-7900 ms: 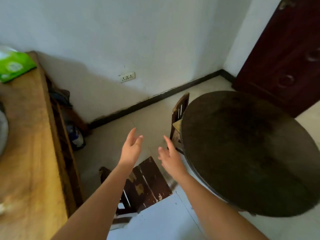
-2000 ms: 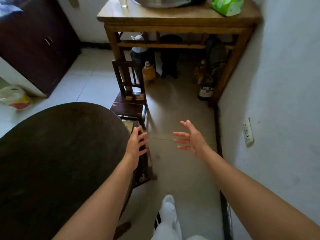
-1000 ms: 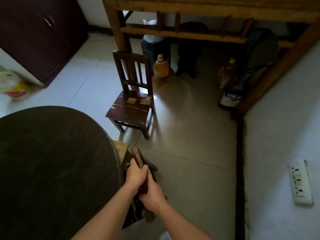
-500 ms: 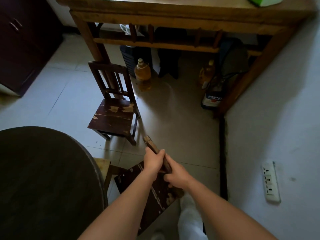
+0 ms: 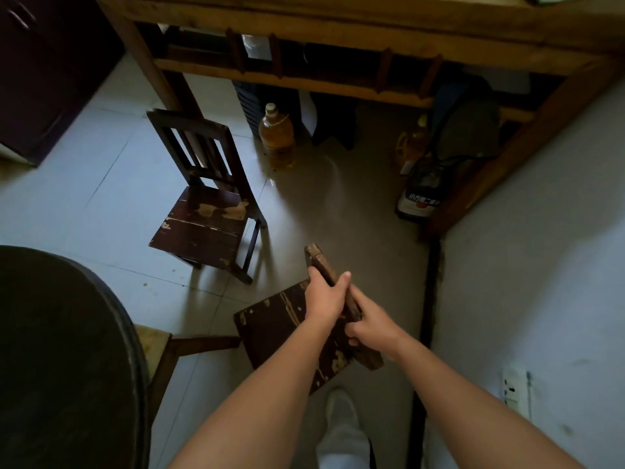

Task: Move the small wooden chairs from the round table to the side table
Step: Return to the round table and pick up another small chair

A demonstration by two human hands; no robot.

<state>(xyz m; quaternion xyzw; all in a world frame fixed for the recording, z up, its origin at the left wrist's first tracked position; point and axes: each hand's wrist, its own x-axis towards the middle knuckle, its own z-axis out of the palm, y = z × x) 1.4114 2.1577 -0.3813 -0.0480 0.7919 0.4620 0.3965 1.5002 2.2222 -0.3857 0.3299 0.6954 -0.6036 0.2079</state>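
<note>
My left hand [image 5: 323, 296] and my right hand [image 5: 370, 324] both grip the top rail of a small dark wooden chair [image 5: 277, 324]. Its worn seat hangs below my hands, over the floor between the round table and the wall. Another small dark chair [image 5: 203, 211] stands on the floor by the left leg of the side table [image 5: 372, 25]. The dark round table [image 5: 61, 360] fills the lower left. A light wooden seat [image 5: 155, 346] pokes out from under its edge.
Oil bottles [image 5: 277, 140] and a dark bottle [image 5: 419, 194] stand under the side table. A dark cabinet [image 5: 40, 62] is at the upper left. The white wall with a socket [image 5: 514, 390] runs along the right. My leg and foot [image 5: 341, 431] are below.
I have taken hold of the chair's back with both hands and drawn it out from the round table toward the side table. The view has moved closer to the side table.
</note>
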